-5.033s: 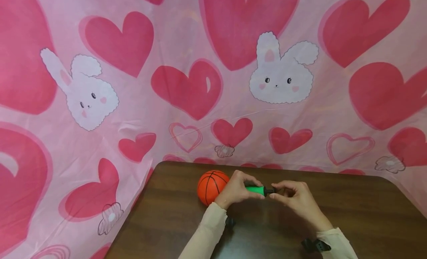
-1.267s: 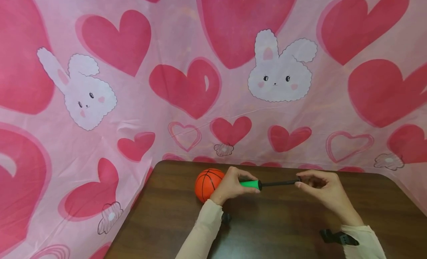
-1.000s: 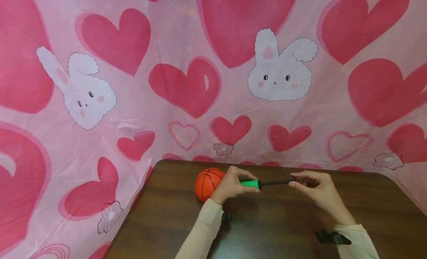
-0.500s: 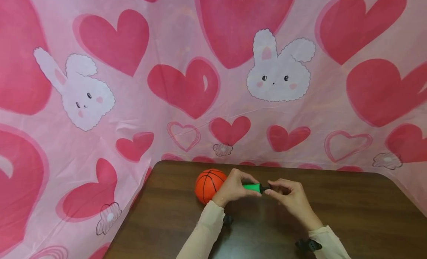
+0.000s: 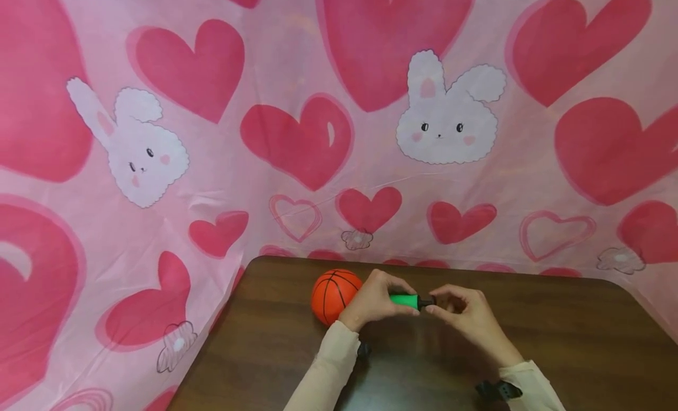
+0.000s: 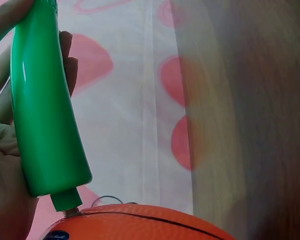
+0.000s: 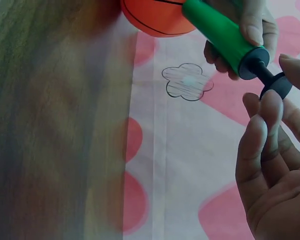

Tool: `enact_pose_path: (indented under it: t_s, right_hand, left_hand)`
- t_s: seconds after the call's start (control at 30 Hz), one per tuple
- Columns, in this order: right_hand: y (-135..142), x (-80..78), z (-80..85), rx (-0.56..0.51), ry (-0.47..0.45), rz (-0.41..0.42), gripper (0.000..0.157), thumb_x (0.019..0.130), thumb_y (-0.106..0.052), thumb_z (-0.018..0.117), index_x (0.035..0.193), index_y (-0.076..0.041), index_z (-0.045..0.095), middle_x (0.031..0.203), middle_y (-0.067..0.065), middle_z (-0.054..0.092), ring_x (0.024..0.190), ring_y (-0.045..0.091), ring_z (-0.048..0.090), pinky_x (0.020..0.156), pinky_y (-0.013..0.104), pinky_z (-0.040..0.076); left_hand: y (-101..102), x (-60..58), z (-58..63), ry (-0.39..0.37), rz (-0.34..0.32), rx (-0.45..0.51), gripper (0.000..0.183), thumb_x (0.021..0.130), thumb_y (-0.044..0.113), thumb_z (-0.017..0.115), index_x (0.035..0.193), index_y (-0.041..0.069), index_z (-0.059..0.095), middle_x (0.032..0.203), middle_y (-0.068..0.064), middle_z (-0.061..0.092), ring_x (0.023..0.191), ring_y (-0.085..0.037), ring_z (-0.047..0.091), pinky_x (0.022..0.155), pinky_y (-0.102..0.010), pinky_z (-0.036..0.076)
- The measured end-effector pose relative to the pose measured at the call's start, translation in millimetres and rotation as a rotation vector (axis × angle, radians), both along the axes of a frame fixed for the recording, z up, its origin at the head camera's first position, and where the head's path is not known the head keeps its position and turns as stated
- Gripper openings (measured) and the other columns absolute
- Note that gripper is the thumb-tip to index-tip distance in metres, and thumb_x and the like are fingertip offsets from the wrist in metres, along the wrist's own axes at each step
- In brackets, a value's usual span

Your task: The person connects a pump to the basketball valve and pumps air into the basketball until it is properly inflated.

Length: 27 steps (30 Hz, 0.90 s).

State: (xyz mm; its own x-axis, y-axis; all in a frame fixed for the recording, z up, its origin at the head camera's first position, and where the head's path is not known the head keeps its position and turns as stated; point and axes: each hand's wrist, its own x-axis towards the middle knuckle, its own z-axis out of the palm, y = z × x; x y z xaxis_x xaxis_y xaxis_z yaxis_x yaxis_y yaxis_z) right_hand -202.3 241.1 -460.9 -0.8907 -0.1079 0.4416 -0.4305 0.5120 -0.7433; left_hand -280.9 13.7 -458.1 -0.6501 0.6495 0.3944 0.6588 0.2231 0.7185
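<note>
A small green hand pump (image 5: pixel 405 301) lies level above the table, its black plunger pushed most of the way in. My left hand (image 5: pixel 375 299) grips the green barrel (image 6: pixel 47 110). At its end, a short metal needle (image 6: pixel 72 212) meets the surface of an orange basketball (image 5: pixel 335 296) with black lines; the needle's tip is out of sight. My right hand (image 5: pixel 468 314) pinches the black plunger knob (image 7: pixel 276 86) between thumb and fingers. Only a short piece of black rod (image 7: pixel 262 71) shows between knob and barrel. The ball sits left of my left hand, which partly covers it.
The brown wooden table (image 5: pixel 254 352) has rounded back corners. Behind it and on the left hangs a pink cloth (image 5: pixel 296 46) with hearts and white rabbits. A black wrist device (image 5: pixel 498 390) sits at my right cuff, another (image 5: pixel 363 350) at my left.
My right hand first drew the plunger out to the right, then moved back left, pushing the rod into the barrel. My left hand and the ball stay almost in place.
</note>
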Motion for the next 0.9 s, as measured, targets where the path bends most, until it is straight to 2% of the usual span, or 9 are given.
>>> enact_pose_path:
  t_s: [0.17,0.43,0.63,0.9]
  right_hand:
    - [2.9,-0.5,-1.9,-0.008,-0.01,0.027,0.022,0.086,-0.006,0.084,0.106,-0.011,0.076,0.076,-0.005,0.07,0.055,0.006,0.057,0.051,0.026,0.05]
    - [7.7,3.0,10.6,0.019,0.005,0.026,0.023,0.082,-0.008,0.087,0.102,-0.014,0.078,0.068,-0.006,0.067,0.054,0.005,0.056,0.049,0.025,0.048]
    - [22.9,7.3,21.7,0.029,0.02,0.007,0.023,0.082,-0.005,0.087,0.101,-0.013,0.078,0.071,-0.008,0.068,0.055,0.006,0.056,0.05,0.024,0.046]
    - [52.2,13.0,34.3,-0.019,0.023,-0.01,0.023,0.083,0.004,0.082,0.102,-0.008,0.077,0.071,-0.012,0.066,0.059,0.008,0.058,0.052,0.025,0.047]
  left_hand:
    - [1.3,0.0,1.3,0.043,0.015,-0.035,0.028,0.076,0.019,0.095,0.101,0.014,0.084,0.09,0.005,0.08,0.069,0.006,0.057,0.063,-0.013,0.053]
    - [2.7,-2.2,-0.4,0.032,-0.015,0.001,0.03,0.076,0.019,0.095,0.103,0.012,0.084,0.092,0.002,0.082,0.071,0.006,0.059,0.065,-0.014,0.054]
    - [-0.1,-4.0,-2.2,-0.014,0.005,0.042,0.029,0.076,0.017,0.095,0.103,0.013,0.084,0.093,0.003,0.082,0.072,0.004,0.06,0.065,-0.017,0.056]
    - [-8.1,-6.1,-2.6,-0.055,0.05,0.065,0.029,0.076,0.018,0.094,0.103,0.015,0.084,0.091,0.005,0.081,0.071,0.0,0.06,0.063,-0.02,0.056]
